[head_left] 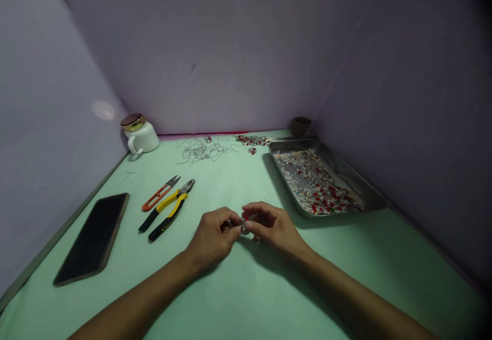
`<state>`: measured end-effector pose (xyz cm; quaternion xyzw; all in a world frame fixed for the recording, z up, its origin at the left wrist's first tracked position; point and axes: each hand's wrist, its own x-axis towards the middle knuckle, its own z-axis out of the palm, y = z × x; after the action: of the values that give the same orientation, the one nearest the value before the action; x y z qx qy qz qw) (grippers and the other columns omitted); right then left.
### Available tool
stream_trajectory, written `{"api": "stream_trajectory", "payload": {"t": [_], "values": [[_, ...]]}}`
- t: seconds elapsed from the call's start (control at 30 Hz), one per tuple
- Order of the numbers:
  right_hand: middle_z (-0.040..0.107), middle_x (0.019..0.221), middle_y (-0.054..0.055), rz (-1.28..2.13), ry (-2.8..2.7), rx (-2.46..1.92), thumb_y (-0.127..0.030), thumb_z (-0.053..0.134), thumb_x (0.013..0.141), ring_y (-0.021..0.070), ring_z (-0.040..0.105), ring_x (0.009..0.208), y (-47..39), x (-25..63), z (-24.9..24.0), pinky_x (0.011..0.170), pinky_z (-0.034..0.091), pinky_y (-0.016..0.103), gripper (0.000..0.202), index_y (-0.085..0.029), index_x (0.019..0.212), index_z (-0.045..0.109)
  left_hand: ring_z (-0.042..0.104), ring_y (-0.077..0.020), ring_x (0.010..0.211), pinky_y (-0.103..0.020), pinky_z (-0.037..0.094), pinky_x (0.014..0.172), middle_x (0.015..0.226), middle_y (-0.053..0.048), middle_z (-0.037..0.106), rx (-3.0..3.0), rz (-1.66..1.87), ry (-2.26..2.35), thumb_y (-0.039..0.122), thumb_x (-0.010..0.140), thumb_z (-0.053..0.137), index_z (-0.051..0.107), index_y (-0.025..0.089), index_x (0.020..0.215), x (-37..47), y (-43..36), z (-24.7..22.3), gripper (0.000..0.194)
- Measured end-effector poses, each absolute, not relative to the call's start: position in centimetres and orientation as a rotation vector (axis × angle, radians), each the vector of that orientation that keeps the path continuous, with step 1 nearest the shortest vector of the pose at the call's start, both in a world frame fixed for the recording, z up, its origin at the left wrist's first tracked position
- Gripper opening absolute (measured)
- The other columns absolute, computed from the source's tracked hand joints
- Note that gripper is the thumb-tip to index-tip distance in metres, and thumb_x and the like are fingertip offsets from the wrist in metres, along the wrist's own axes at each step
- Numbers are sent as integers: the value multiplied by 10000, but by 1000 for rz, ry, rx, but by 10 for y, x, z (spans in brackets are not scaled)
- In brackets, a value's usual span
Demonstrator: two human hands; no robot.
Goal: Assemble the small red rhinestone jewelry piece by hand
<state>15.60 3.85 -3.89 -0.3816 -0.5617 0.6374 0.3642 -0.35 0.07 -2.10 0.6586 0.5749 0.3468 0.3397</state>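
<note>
Between my two hands is a small beaded piece (243,221) with red and clear beads, partly covered by my fingers. My left hand (216,233) pinches its left side between thumb and forefinger. From the right, my right hand (273,226) closes thumb and fingers on the same piece. Both hands are just above the green tabletop, fingertips nearly meeting. Any wire or thread in the piece is too fine to make out.
Left of my hands lie combination pliers (169,209), orange thread snips (160,194) and a phone (94,237). A metal tray (284,182) of loose beads stands right. Behind are tangled wire (203,150), beaded pieces (251,140), a lidded white mug (143,137) and a brown cup (300,126).
</note>
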Motion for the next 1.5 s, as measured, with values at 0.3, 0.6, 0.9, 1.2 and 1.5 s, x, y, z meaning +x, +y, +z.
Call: {"api": "stream_trajectory", "payload": {"t": [0.3,0.6,0.9,1.2,1.5], "values": [[670,712,42,1315,-1792,-1001,-187,603,717,155,604,651,40,157,-52,614,488,287,98,-165,796,657,497,-128,582,-247,389,560,662,5,562,2032,852,1591,166,722,548,590,184,720,-4,0,-31,45],[658,711,29,938,-2071,-984,-132,546,735,152,582,624,37,160,-49,587,459,278,154,-183,826,659,512,-137,598,-254,393,563,696,-10,576,2175,792,1617,182,751,524,577,179,732,-2,-1,-33,57],[601,718,31,820,-2199,-937,-115,538,744,140,539,631,40,161,-48,573,423,258,122,-171,804,630,492,-131,563,-248,380,543,653,-1,556,2216,723,1662,177,738,506,573,171,717,0,1,-32,71],[593,620,3,834,-2233,-977,-115,552,692,117,511,547,44,159,-46,514,386,233,98,-170,729,624,468,-131,540,-254,340,527,633,7,563,2241,671,1681,191,715,505,578,183,662,-2,5,-31,91],[603,605,4,1004,-2131,-970,-117,568,693,113,510,545,47,161,-45,514,396,242,104,-164,734,652,471,-126,557,-261,344,553,621,10,572,2143,701,1643,178,698,517,605,183,651,-3,8,-28,100]]}}
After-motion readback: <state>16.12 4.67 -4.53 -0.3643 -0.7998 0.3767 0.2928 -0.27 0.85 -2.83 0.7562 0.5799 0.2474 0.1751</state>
